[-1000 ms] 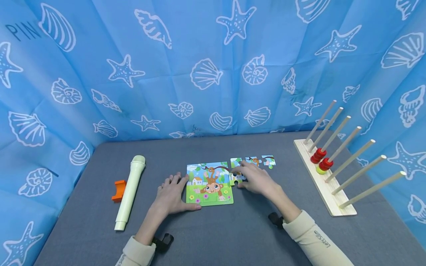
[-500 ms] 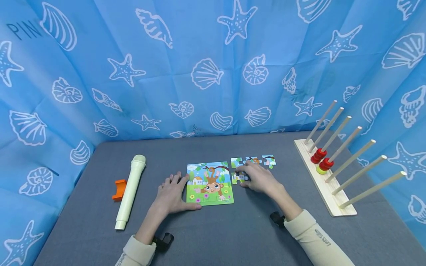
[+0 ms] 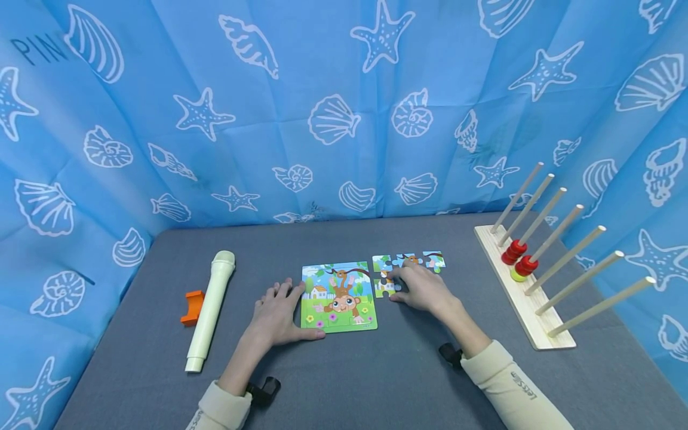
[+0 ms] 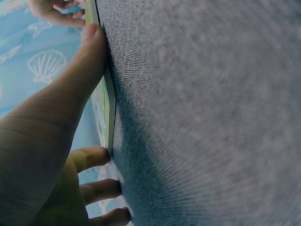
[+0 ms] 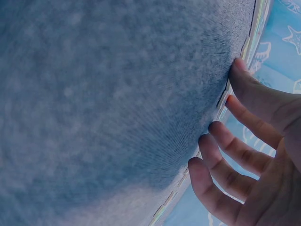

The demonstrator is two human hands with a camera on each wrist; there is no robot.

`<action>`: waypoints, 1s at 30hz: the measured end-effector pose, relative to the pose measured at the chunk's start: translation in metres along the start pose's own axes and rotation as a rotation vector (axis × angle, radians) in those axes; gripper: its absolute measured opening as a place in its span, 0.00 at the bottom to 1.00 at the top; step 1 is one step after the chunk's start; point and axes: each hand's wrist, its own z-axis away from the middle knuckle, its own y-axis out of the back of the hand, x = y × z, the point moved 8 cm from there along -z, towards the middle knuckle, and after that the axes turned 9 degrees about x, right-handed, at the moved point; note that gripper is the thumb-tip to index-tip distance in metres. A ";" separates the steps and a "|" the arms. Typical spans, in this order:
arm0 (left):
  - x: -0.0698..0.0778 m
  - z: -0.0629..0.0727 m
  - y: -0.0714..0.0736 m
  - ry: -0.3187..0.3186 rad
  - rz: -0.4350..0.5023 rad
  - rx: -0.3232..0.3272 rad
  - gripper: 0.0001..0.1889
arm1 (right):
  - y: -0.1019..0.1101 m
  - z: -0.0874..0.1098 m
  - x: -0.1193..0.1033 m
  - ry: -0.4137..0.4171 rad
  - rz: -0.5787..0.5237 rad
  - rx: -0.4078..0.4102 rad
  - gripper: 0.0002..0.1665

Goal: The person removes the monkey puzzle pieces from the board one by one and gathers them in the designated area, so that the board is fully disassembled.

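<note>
In the head view, my left hand (image 3: 276,315) rests at the left side of a square monkey jigsaw puzzle (image 3: 338,298), thumb along its near edge and fingertips at its left edge. The left wrist view shows the thumb and fingers fairly straight against the puzzle's rim (image 4: 112,115). My right hand (image 3: 424,289) is over a small group of loose jigsaw pieces to the right of the puzzle. Thumb and index fingertips are at the right side of a house piece (image 3: 383,288). Fingers of this hand (image 5: 254,155) are loosely bent in the right wrist view, and the hand hides part of the group.
A pale green toy microphone (image 3: 211,310) and an orange block (image 3: 192,308) lie on the left. On the right stands a wooden peg rack (image 3: 524,286) with red and yellow-green rings on two pegs. The grey table (image 3: 344,382) ends at a blue shell-print curtain (image 3: 344,161).
My right hand has moved slightly right. The house piece, earlier against the puzzle's right edge, now sits a little apart from it. My left hand stays put.
</note>
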 end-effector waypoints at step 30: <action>0.000 0.001 0.000 0.001 0.014 0.003 0.60 | 0.003 -0.003 -0.044 0.004 -0.119 -0.003 0.30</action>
